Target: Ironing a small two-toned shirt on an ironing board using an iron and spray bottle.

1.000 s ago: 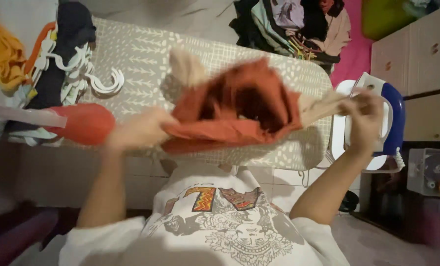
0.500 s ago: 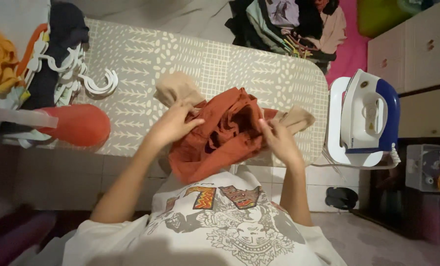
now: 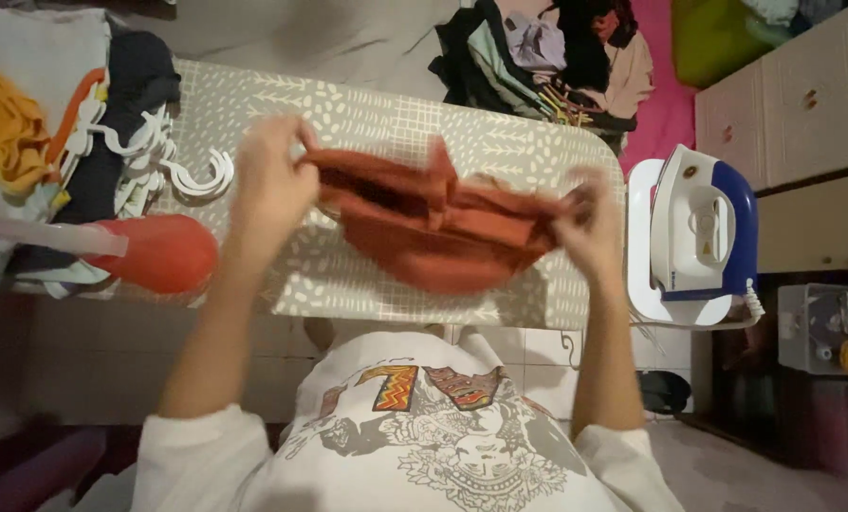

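Both hands are up over the ironing board (image 3: 367, 284), each pinching one end of a rust-orange garment (image 3: 433, 232). The left hand (image 3: 270, 185) is clenched on the end toward the hangers, the right hand (image 3: 590, 228) grips the end toward the iron, so the cloth is stretched between them and sags in the middle just above the board's patterned cover. At the left end of the board there's a pile of dark and yellow clothes (image 3: 54, 142) with white plastic hangers (image 3: 173, 156) spilling off it, plus a red rounded thing (image 3: 158, 251) at the near edge. Off the board's right end a white and blue iron (image 3: 704, 228) stands on its rest. Beyond the board's far edge is another heap of mixed clothes (image 3: 547, 57). Further right of the iron sits a small clear box (image 3: 822, 327) with blurry bits inside, can't tell what
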